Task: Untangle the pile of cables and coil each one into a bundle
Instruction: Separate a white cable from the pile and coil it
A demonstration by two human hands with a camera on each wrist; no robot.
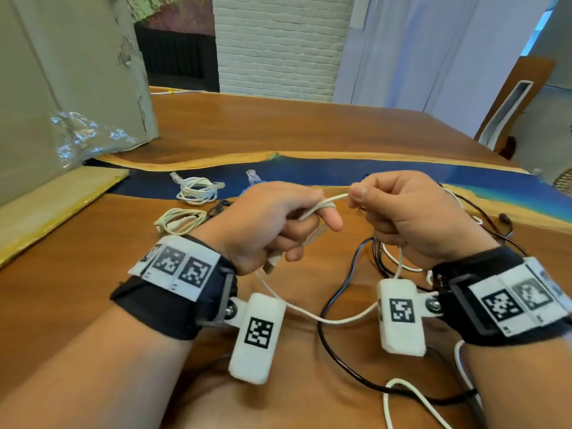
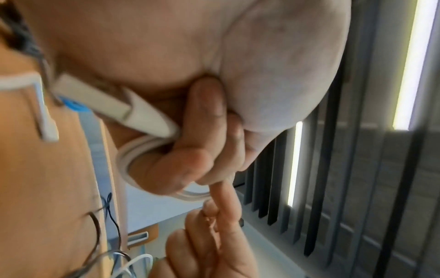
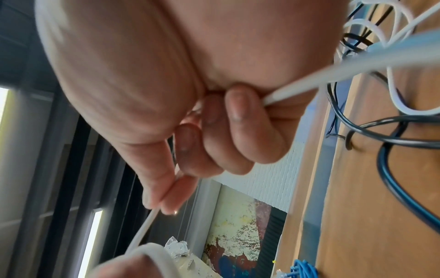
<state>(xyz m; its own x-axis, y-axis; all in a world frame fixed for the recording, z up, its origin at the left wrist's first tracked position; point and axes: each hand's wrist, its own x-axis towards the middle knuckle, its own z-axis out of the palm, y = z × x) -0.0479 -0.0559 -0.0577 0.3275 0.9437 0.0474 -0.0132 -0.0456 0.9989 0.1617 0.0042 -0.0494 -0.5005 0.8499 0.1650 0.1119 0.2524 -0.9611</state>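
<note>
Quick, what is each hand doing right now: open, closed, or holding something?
Left hand: closed on the white cable, which is looped around its fingers.
Right hand: closed, pinching the same white cable between thumb and finger.

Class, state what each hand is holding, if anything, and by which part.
Both hold one white cable: the left hand has loops round its index finger near the plug end; the right hand pinches the run between thumb and forefinger.
</note>
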